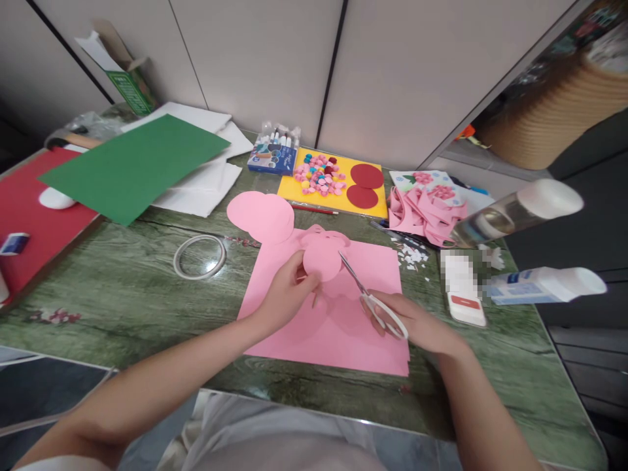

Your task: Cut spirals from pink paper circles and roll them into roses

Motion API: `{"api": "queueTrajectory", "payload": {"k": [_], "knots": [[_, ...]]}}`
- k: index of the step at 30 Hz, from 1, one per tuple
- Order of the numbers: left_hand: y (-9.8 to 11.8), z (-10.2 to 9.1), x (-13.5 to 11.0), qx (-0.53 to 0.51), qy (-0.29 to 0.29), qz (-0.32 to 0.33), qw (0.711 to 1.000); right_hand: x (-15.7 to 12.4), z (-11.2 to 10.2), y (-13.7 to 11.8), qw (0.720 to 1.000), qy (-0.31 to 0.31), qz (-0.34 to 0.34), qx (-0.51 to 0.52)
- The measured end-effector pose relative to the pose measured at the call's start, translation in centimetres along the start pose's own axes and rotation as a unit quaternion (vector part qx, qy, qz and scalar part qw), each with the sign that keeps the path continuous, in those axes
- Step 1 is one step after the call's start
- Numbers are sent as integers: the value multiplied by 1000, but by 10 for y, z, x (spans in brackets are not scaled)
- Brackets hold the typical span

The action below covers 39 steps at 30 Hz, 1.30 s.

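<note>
Between the thumb and fingers of my left hand (289, 291) is a round pink paper circle (322, 259), held above the pink paper sheets (324, 347). My right hand (409, 320) grips a pair of scissors with white handles (387, 316). The blade tips meet the right edge of the circle; whether the blades are parted is hard to tell. Behind the held circle lie some curled pink paper strips (336, 237). Cut pink circles (267, 219) overlap at the upper left corner of the sheets.
A roll of tape (199, 257) lies to the left, near a green sheet (142, 163) and white papers. Behind are a marker box (273, 154) and a yellow sheet (294, 191) with pompoms and red circles. Pink scraps (426, 212), a phone (466, 307) and bottles (544, 286) stand right.
</note>
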State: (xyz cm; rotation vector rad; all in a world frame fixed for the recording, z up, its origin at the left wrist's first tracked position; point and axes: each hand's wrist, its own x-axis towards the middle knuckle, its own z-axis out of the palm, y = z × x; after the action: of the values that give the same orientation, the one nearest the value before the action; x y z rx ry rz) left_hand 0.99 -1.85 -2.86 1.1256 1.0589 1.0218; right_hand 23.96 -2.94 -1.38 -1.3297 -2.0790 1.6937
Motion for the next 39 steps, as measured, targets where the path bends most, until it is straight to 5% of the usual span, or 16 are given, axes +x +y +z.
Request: {"api": "queueTrajectory", "payload": {"k": [18, 39], "knots": [[-5, -1, -2, -22, -44, -36, 998, 2, 3, -6, 999, 0, -8, -34], [-1, -2, -1, -25, -1, -15, 1000, 3, 5, -4, 1000, 1, -7, -11]]}}
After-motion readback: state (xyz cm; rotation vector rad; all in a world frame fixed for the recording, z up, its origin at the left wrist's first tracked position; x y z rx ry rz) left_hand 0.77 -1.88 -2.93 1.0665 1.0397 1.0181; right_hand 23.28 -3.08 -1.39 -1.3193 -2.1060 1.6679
